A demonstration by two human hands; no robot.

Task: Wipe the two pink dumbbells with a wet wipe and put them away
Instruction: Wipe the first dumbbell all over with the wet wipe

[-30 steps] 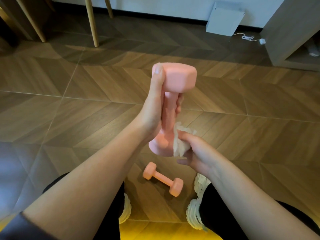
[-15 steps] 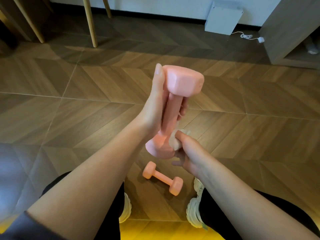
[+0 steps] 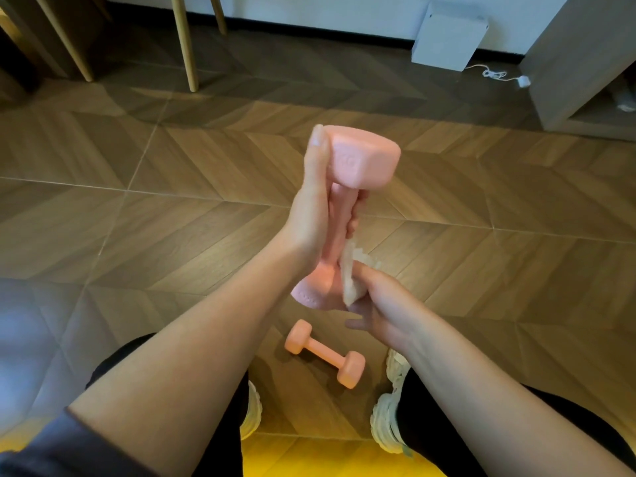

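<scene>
Head view. Wood-pattern floor in a chevron lay, with pale chair legs at the far edge. A white box leans on the wall with a white cable beside it, and the corner of a grey cabinet is at far right.

- Held dumbbell: pink, upright at centre frame, well above the floor.
- Left hand: fingers curled round the handle, thumb laid up against the upper head.
- Right hand: thumb and fingers pinch a bunched wet wipe and press it to the lower end of the handle, where it meets the bottom head.
- Second dumbbell: pink, lying on its side on the floor between the white shoes, with no hand on it.

Progress, as judged — wiping of the held dumbbell is under way at its lower part. The upper head looks dry, though I can't be sure. Whether the floor one has been wiped cannot be told. Neither is put away, and no storage spot is evident.

Writing — faint raised marks on both heads of the held dumbbell, too blurred to read. No brand or label is legible anywhere.
</scene>
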